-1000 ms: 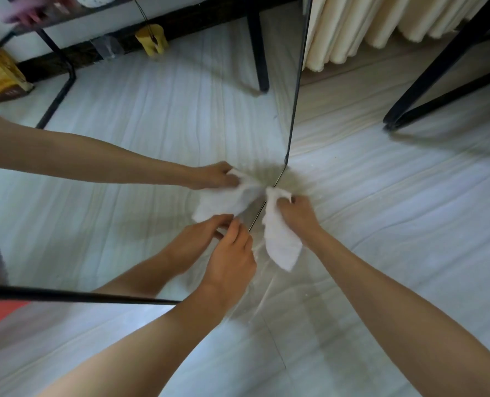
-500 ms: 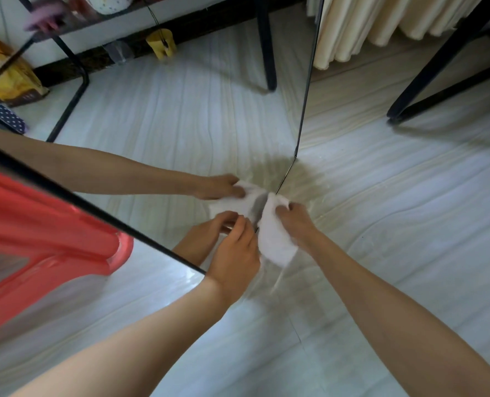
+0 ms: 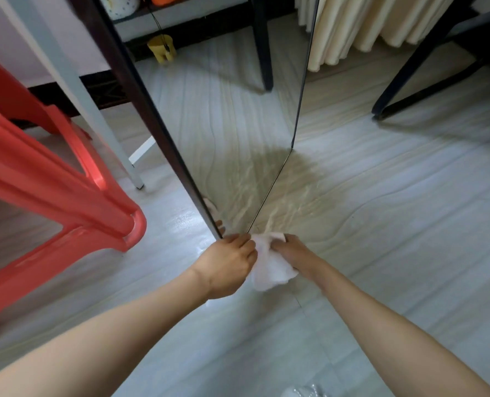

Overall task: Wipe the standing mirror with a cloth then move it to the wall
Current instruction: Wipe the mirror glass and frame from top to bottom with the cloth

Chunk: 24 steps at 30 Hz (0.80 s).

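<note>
The standing mirror (image 3: 223, 124), thin and black-framed, stands on the pale floor and I look down along it. It reflects the floor, a black leg and a small yellow object. My left hand (image 3: 226, 262) is curled around the mirror's near bottom corner. Right beside it, my right hand (image 3: 292, 253) presses a crumpled white cloth (image 3: 268, 272) against the bottom edge at that corner. The cloth hangs down between both hands onto the floor. Only a sliver of reflected fingers shows in the glass.
A red plastic stool (image 3: 52, 181) stands close on the left, with a white leg (image 3: 95, 110) behind it. A cream curtain (image 3: 367, 24) and a black furniture frame (image 3: 410, 75) stand at the back right. Something shiny and crumpled (image 3: 304, 392) lies at the bottom edge.
Both hands and the cloth have slid along the mirror's bottom edge to its near corner. The mirror now appears narrower, and the red stool has come into view on the left.
</note>
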Tool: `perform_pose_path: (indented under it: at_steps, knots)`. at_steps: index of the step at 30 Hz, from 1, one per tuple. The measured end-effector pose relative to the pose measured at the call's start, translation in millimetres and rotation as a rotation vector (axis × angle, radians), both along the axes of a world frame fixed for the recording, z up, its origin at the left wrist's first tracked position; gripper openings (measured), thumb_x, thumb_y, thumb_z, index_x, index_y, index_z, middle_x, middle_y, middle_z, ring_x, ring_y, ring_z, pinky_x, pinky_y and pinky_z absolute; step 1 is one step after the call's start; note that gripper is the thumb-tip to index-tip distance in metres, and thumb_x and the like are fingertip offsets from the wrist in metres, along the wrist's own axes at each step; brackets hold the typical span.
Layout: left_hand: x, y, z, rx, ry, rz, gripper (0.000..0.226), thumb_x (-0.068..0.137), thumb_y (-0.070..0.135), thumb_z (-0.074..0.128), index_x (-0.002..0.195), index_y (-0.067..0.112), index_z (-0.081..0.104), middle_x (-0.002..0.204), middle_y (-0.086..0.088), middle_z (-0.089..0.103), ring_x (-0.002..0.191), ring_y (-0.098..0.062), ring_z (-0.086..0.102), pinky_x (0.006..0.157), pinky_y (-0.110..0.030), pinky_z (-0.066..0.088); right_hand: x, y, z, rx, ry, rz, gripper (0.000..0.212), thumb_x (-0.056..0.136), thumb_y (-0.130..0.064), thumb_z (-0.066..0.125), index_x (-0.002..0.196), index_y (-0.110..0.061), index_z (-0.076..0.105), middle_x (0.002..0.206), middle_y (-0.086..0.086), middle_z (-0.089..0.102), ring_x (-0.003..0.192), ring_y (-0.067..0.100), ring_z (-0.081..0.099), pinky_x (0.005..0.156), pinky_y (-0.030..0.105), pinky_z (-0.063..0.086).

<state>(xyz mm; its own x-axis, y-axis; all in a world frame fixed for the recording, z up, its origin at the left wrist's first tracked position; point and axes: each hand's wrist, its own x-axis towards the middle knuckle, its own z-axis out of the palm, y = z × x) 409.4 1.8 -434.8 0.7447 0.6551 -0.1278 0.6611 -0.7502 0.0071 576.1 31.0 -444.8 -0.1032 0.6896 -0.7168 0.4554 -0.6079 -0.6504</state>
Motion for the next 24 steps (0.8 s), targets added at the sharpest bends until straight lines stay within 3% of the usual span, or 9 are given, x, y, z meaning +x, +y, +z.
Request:
perform_pose_path:
  at_steps: [1,3,6,11,14,17,19,22,24]
  knots:
    - [-2,-4,2,-0.050,-0.018,0.027,0.021,0.059,0.018,0.068,0.079,0.013,0.069,0.082,-0.002,0.066,0.072,-0.020,0.064,0.065,-0.022,0.050,1,-1,4,0.039,-0.002,-0.019,0.021,0.092,-0.008,0.041,0.090,-0.018,0.059,0.088,0.004,0.064,0.080,0.016,0.059,0.062,0.021,0.044]
    - [-8,-11,5,-0.181,-0.020,0.132,0.029,0.082,0.021,0.057,0.109,0.009,0.060,0.110,-0.004,0.059,0.091,-0.024,0.061,0.073,-0.029,0.049,1,-7,10,0.093,-0.010,-0.044,0.024,0.091,-0.006,0.040,0.097,-0.021,0.058,0.085,-0.002,0.062,0.078,0.012,0.057,0.063,0.021,0.043]
    - [-13,-15,14,-0.481,-0.128,0.377,0.040,0.096,0.026,0.043,0.133,0.010,0.041,0.130,-0.006,0.046,0.109,-0.028,0.053,0.086,-0.034,0.045,0,-19,12,0.103,0.076,-0.133,0.037,0.088,-0.003,0.041,0.121,-0.013,0.053,0.109,0.010,0.063,0.095,0.023,0.059,0.076,0.031,0.046]
    - [-12,-26,15,-0.986,-0.726,0.748,0.060,0.082,0.037,0.068,0.133,0.021,0.041,0.122,0.003,0.056,0.106,-0.015,0.056,0.091,-0.026,0.047,-11,-41,18,0.078,0.305,-0.190,0.024,0.089,-0.008,0.055,0.113,-0.008,0.051,0.101,0.012,0.067,0.085,0.021,0.068,0.072,0.031,0.057]
    - [-8,-39,14,-1.042,-0.923,0.832,0.044,0.082,0.035,0.070,0.121,0.026,0.051,0.111,0.009,0.063,0.101,-0.007,0.059,0.085,-0.020,0.049,-16,-48,18,0.049,0.416,-0.158,0.009,0.093,-0.014,0.052,0.098,-0.016,0.059,0.086,0.001,0.070,0.076,0.012,0.069,0.065,0.024,0.057]
    - [-16,-45,11,-1.024,-0.957,0.987,0.018,0.089,0.024,0.061,0.104,0.015,0.062,0.101,-0.001,0.067,0.092,-0.016,0.064,0.080,-0.026,0.050,-17,-48,15,0.093,0.306,-0.188,0.013,0.095,-0.015,0.048,0.101,-0.012,0.060,0.079,0.000,0.065,0.070,0.011,0.063,0.060,0.021,0.056]
    - [-23,-47,12,-1.093,-0.933,1.033,0.017,0.092,0.020,0.058,0.100,0.007,0.063,0.099,-0.009,0.068,0.087,-0.020,0.064,0.081,-0.032,0.051,-11,-45,10,0.137,0.159,-0.279,0.018,0.094,-0.013,0.048,0.107,-0.007,0.058,0.078,0.004,0.062,0.070,0.015,0.060,0.059,0.027,0.055]
    - [-31,-44,18,-1.165,-0.930,1.058,0.009,0.091,0.015,0.057,0.090,0.011,0.065,0.090,-0.007,0.068,0.080,-0.018,0.065,0.075,-0.030,0.051,6,-42,-2,0.260,-0.246,-0.191,0.024,0.088,-0.011,0.051,0.109,-0.001,0.058,0.092,0.010,0.059,0.086,0.024,0.057,0.077,0.035,0.048]
    - [-30,-38,24,-1.241,-0.995,1.079,0.010,0.090,0.013,0.055,0.092,0.015,0.065,0.093,-0.008,0.068,0.087,-0.020,0.064,0.076,-0.029,0.049,9,-45,-2,0.378,-0.281,-0.124,0.036,0.087,-0.011,0.055,0.122,-0.009,0.052,0.110,0.006,0.053,0.100,0.020,0.052,0.087,0.030,0.041]
